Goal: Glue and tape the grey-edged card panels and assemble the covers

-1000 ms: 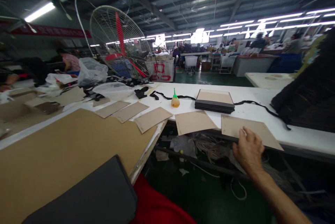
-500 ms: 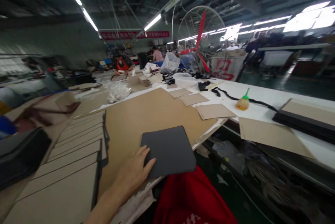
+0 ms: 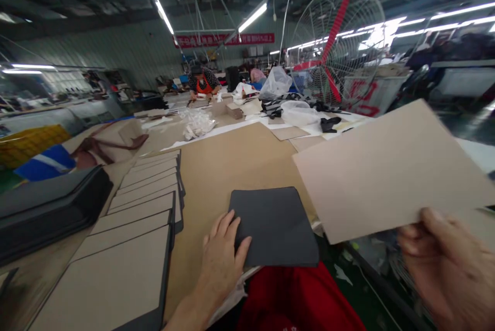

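Observation:
My left hand (image 3: 224, 253) lies on the left edge of a dark grey sheet (image 3: 276, 225) with rounded corners, fingers spread, thumb on its face. That sheet rests at the front edge of the table and overhangs it slightly. At the right, my right hand (image 3: 444, 264) pinches the lower edge of a beige cardboard sheet (image 3: 386, 171) between thumb and fingers. The cardboard is held up in the air, tilted, to the right of the dark sheet. Left of my left hand, several overlapping beige boards with dark edges (image 3: 116, 274) form a row.
A stack of dark sheets (image 3: 50, 212) stands at far left, near a blue bag (image 3: 46, 161). Brown board (image 3: 216, 158) covers the tabletop. Behind are crumpled plastic (image 3: 195, 123), black scraps (image 3: 328, 125), a large red-bladed fan (image 3: 328, 60) and a person in an orange apron (image 3: 203, 83).
My right hand has come into view at the right, holding up a cardboard sheet. The view has turned left. My left hand stays on the dark sheet.

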Demonstrator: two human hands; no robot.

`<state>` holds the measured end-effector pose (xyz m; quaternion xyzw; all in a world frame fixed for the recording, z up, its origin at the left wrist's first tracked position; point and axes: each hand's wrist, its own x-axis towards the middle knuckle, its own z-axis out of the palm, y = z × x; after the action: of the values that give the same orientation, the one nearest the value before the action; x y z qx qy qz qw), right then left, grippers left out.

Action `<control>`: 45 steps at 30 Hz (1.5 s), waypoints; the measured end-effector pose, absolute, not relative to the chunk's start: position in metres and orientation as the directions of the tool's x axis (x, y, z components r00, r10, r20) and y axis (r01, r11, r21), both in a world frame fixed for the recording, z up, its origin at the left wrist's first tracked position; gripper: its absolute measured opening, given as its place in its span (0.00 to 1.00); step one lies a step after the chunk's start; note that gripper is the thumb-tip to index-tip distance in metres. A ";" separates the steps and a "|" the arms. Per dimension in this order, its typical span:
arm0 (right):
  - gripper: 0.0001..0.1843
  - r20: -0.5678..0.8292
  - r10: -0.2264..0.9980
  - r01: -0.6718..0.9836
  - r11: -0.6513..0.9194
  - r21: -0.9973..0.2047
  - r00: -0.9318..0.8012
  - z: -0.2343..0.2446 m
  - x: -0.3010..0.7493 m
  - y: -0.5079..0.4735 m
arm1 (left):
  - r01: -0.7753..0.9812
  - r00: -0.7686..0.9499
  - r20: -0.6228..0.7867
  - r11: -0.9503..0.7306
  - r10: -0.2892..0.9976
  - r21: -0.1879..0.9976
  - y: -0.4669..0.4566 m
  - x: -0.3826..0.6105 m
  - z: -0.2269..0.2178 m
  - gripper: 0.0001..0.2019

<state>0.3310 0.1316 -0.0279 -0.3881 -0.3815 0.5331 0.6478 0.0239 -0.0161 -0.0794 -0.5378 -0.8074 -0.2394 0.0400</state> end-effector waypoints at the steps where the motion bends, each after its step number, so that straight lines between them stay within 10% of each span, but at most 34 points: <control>1: 0.14 0.019 0.997 -0.444 0.052 -0.895 0.080 -0.030 0.314 0.127 | 0.873 -0.433 0.378 0.276 0.818 0.402 -0.016 0.024 -0.077 0.20; 8: 0.17 -0.237 0.933 -0.427 -0.337 -0.839 -0.271 -0.050 0.242 0.101 | 0.340 -0.723 0.141 0.171 0.676 0.925 -0.008 0.044 -0.051 0.22; 14: 0.18 -0.165 0.907 -0.265 -0.281 -0.922 -0.387 -0.068 0.229 0.092 | 0.097 -0.871 0.040 0.091 0.491 0.991 0.005 0.038 -0.049 0.19; 22: 0.27 0.075 0.945 -0.207 0.008 -0.978 -0.317 -0.071 0.265 0.132 | -0.340 -0.798 -0.251 -0.065 0.547 0.938 -0.010 0.012 -0.037 0.19; 32: 0.21 0.279 0.874 0.205 0.382 -0.901 -0.398 -0.046 0.258 0.141 | -0.351 -0.706 -0.349 0.123 0.616 0.928 -0.020 0.017 -0.044 0.18; 39: 0.21 0.178 0.904 0.201 0.272 -0.941 -0.389 -0.071 0.266 0.133 | -0.195 -0.804 -0.318 0.283 0.502 0.939 -0.028 0.015 -0.062 0.35; 45: 0.23 0.070 0.892 0.221 0.186 -0.957 -0.447 -0.089 0.270 0.133 | 0.101 -0.777 -0.232 0.480 0.585 0.871 -0.030 0.002 -0.064 0.26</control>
<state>0.2701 0.1329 -0.0889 -0.4025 -0.6915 0.4950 0.3387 0.0020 -0.0303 -0.0638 -0.2094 -0.8199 -0.4649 -0.2602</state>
